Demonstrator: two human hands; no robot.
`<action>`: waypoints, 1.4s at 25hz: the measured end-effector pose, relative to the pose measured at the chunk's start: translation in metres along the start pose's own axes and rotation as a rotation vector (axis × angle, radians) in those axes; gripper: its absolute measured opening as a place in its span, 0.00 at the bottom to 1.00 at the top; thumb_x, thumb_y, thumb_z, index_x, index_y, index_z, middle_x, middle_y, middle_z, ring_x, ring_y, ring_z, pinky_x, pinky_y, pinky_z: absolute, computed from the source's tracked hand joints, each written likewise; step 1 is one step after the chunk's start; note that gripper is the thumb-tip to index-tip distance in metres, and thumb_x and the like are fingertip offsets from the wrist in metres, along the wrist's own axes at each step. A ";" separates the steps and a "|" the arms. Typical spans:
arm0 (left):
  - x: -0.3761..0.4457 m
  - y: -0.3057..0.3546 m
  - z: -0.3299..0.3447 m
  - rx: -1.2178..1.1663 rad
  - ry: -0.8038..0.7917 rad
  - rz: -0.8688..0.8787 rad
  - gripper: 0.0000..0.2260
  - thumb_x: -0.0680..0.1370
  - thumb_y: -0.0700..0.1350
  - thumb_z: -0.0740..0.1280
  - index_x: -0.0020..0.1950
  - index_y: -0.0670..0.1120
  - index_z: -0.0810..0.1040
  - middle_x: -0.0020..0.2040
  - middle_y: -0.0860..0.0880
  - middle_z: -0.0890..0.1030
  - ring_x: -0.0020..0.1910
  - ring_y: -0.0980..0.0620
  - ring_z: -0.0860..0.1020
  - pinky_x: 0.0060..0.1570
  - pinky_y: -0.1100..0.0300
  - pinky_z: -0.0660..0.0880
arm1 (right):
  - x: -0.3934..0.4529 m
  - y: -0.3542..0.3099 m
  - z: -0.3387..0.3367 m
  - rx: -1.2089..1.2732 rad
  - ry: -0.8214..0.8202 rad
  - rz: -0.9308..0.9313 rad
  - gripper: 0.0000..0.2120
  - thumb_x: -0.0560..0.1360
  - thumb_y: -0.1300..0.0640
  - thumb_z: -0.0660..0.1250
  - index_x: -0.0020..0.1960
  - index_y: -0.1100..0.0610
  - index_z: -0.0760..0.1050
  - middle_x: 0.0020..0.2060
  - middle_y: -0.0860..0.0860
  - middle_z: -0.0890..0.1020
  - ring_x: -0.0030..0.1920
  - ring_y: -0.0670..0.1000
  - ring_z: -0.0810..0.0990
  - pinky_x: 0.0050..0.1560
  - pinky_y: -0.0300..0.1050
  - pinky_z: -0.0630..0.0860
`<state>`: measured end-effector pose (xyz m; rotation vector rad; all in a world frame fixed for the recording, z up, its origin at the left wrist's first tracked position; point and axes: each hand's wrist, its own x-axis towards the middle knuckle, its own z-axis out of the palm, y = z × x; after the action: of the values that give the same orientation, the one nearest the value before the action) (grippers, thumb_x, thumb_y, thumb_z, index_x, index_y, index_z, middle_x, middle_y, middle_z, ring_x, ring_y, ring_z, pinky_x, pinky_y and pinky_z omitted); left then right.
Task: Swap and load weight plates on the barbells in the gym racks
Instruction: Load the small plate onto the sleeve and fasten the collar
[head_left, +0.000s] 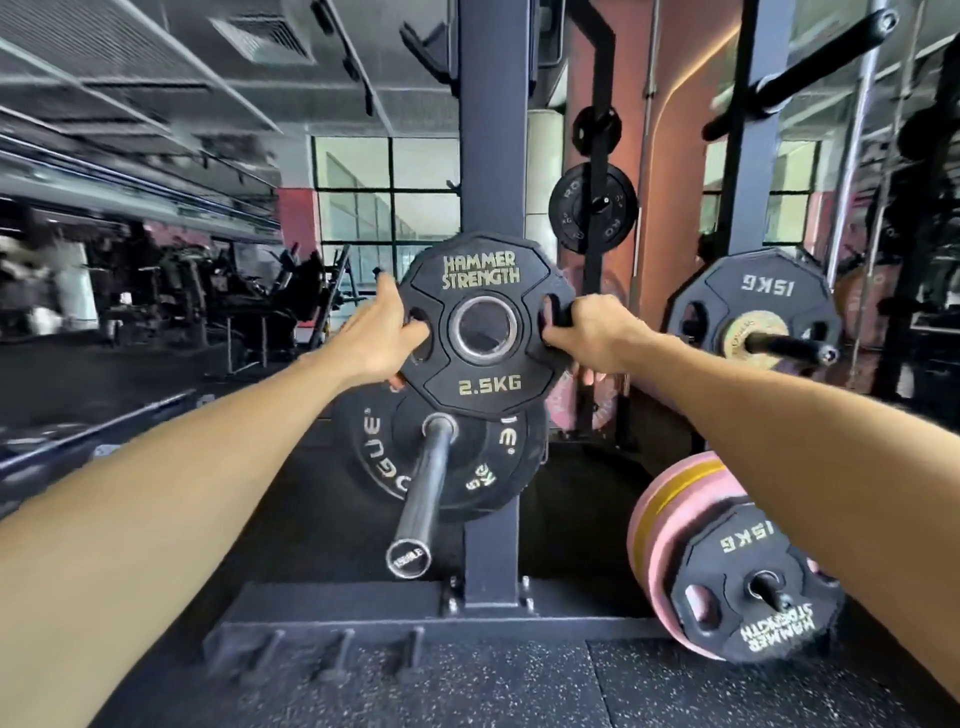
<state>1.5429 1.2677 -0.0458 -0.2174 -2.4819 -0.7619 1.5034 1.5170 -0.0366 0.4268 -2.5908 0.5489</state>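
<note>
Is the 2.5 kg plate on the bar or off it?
Off. Both hands, left and right, hold the plate above the bar; its hole is empty.

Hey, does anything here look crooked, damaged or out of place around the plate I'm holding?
Nothing stands out. The 2.5 kg plate is upright, held by the left hand and right hand, above the barbell sleeve. The Rogue plate sits square.

Matt black rubber 2.5 kg plate (485, 325) w/ bright steel hub ring; gold lettering. Barbell sleeve (421, 499): smooth polished metal. Bumper plate (467, 457): matt rubber. Rack upright (491, 156): matt painted steel. Floor (519, 686): speckled, rough rubber.
</note>
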 end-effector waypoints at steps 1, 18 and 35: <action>-0.005 -0.011 -0.015 0.000 -0.002 -0.009 0.23 0.83 0.47 0.60 0.72 0.40 0.55 0.37 0.44 0.72 0.32 0.42 0.82 0.31 0.48 0.82 | 0.002 -0.017 0.005 0.022 -0.014 -0.005 0.20 0.76 0.47 0.64 0.32 0.59 0.70 0.30 0.55 0.77 0.35 0.59 0.79 0.38 0.47 0.76; -0.102 -0.100 -0.002 0.004 -0.186 -0.072 0.20 0.82 0.47 0.61 0.69 0.41 0.59 0.44 0.40 0.73 0.30 0.48 0.83 0.28 0.52 0.79 | -0.093 -0.059 0.081 0.022 -0.207 0.055 0.19 0.74 0.49 0.65 0.28 0.59 0.73 0.15 0.48 0.75 0.23 0.52 0.77 0.36 0.47 0.79; -0.154 -0.167 0.082 -0.029 -0.348 -0.167 0.10 0.82 0.47 0.61 0.58 0.47 0.60 0.45 0.39 0.79 0.36 0.44 0.84 0.41 0.39 0.81 | -0.133 -0.029 0.183 0.069 -0.388 0.194 0.16 0.73 0.51 0.67 0.45 0.65 0.78 0.37 0.59 0.84 0.37 0.61 0.84 0.45 0.56 0.82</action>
<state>1.5877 1.1757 -0.2647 -0.1665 -2.8469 -0.8933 1.5603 1.4370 -0.2429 0.3325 -3.0149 0.6803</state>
